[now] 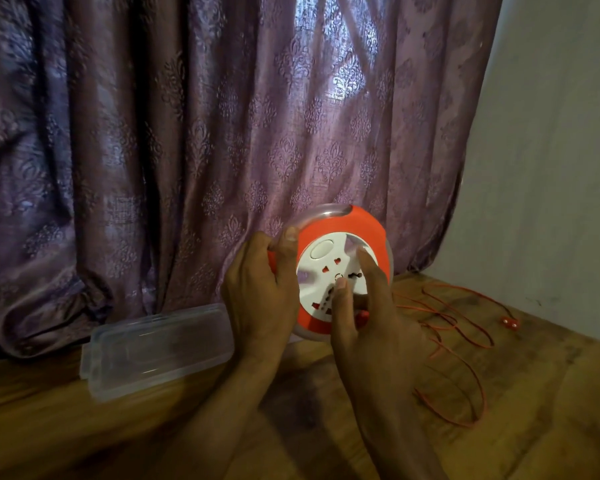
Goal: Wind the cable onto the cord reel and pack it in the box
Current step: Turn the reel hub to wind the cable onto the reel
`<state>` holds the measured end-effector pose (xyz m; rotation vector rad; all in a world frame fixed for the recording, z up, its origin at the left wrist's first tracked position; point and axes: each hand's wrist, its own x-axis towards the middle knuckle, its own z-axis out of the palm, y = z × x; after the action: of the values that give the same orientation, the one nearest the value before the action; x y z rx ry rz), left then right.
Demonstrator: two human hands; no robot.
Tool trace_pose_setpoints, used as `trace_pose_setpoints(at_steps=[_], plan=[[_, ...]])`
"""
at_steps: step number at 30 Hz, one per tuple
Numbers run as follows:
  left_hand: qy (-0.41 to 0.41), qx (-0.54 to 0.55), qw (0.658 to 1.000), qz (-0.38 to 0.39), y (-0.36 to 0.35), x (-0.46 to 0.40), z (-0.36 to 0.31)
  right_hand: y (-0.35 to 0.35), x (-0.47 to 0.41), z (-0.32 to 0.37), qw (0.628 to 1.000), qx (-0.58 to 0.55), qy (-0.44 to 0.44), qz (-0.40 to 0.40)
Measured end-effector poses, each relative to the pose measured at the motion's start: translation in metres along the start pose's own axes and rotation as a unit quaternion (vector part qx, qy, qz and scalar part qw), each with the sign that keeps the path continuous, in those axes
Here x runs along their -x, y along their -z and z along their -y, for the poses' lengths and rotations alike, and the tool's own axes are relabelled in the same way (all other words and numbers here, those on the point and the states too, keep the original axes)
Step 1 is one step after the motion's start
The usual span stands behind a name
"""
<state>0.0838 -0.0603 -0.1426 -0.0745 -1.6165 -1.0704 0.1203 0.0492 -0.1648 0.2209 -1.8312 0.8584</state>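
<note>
**Reel in hand, most of the cable loose on the tabletop**

The left hand (260, 289) grips the orange-and-white cord reel (340, 268) by its left edge, thumb curled over the rim, holding it upright above the wooden tabletop (153, 427). The right hand (371, 313) lies against the white socket face with fingers mostly straight, fingertips pressing on it — it looks set to turn the centre, though whether anything is pinched beneath the palm cannot be told. The thin red cable (465, 344) sprawls in loose loops to the right of the reel, its plug end (510, 323) lying near the wall. The clear plastic box (156, 344) lies left of the hands, just beside the purple curtain (187, 133), apart from the reel.

Winding appears barely begun. The risks come from the slack: overlapping loops could tighten into a knot as they are drawn in, jamming at the reel's mouth. The light plug may drag and snag on a loop or whip along the tabletop. Straight fingertips on smooth plastic could slip — and a one-sided grip lets the reel twist. The box also looks narrow against the reel, so the fit may be tight.
</note>
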Motion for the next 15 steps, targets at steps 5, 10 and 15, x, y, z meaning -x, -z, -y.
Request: trace_pose_setpoints(at_steps=[5, 10, 15], plan=[[0.023, -0.011, 1.000, -0.011, 0.003, -0.003, 0.011, 0.007, -0.006, 0.001, 0.999, 0.011, 0.044, -0.017], [0.017, -0.019, 1.000, -0.002, 0.001, -0.001, 0.015, 0.003, -0.009, 0.001, 0.982, 0.098, 0.095, 0.131], [0.027, -0.017, 0.999, 0.005, 0.001, -0.002, 0.017, 0.002, -0.010, -0.006, 0.971, 0.075, 0.137, 0.183]])
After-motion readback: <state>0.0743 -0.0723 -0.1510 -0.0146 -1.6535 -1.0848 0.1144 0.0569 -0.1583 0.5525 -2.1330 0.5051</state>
